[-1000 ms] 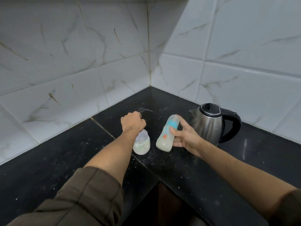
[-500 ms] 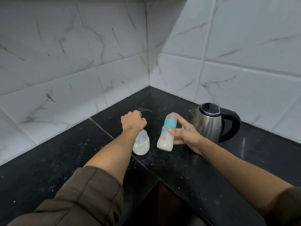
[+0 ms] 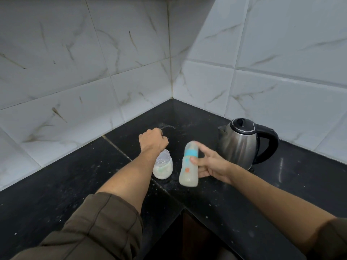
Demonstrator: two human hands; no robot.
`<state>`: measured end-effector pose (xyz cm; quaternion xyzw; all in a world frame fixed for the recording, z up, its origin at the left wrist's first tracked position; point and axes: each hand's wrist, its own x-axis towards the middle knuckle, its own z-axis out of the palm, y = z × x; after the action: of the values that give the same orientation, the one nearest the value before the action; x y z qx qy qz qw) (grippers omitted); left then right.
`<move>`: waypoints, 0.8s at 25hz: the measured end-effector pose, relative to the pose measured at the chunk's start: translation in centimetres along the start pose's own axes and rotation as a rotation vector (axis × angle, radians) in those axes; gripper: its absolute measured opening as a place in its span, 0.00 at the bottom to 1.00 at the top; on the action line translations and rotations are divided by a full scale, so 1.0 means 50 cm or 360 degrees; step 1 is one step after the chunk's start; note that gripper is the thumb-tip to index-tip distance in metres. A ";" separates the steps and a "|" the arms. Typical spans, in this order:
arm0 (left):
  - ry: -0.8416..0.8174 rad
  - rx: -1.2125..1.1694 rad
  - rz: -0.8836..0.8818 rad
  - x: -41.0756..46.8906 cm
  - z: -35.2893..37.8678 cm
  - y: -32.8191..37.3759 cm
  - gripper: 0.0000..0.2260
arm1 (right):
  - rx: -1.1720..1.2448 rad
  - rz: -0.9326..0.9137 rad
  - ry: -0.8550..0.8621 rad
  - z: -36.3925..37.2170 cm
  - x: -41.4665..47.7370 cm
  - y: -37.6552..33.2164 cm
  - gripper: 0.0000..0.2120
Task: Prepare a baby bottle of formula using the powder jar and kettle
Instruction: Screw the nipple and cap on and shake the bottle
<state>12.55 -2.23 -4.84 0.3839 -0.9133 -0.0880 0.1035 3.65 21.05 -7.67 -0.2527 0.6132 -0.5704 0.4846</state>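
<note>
Right grip (image 3: pixel 214 167) pinches tilted bottle (image 3: pixel 187 175), seemingly loosely; slip would spill formula. Left grip (image 3: pixel 153 140) curled, contents unclear.

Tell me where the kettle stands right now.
In the head view the kettle stands on the black counter at the right, just behind the right hand that holds the baby bottle.

Left hand (image 3: pixel 153 140) fisted, arm outstretched; right hand (image 3: pixel 212 166) forward, thumb and fingers gripping bottle (image 3: pixel 187 173); forearms bare.
</note>
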 end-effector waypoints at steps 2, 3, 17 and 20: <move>0.0003 -0.0007 0.0005 0.002 -0.002 0.002 0.11 | -0.0064 0.0033 -0.0098 -0.005 -0.002 0.005 0.38; 0.0005 -0.0008 0.0007 0.003 -0.004 0.002 0.11 | 0.0002 0.0021 0.0000 -0.005 -0.002 0.004 0.35; 0.0001 -0.0006 -0.0008 -0.001 -0.009 0.006 0.11 | 0.0231 0.0214 0.0181 0.017 -0.001 0.002 0.24; -0.0004 -0.0006 -0.0004 0.000 -0.010 0.006 0.11 | 0.0142 0.0159 0.0049 0.018 -0.004 0.007 0.26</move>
<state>12.45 -2.07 -4.28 0.3846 -0.9129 -0.0903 0.1029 4.59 20.89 -7.85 -0.1912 0.6064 -0.5761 0.5137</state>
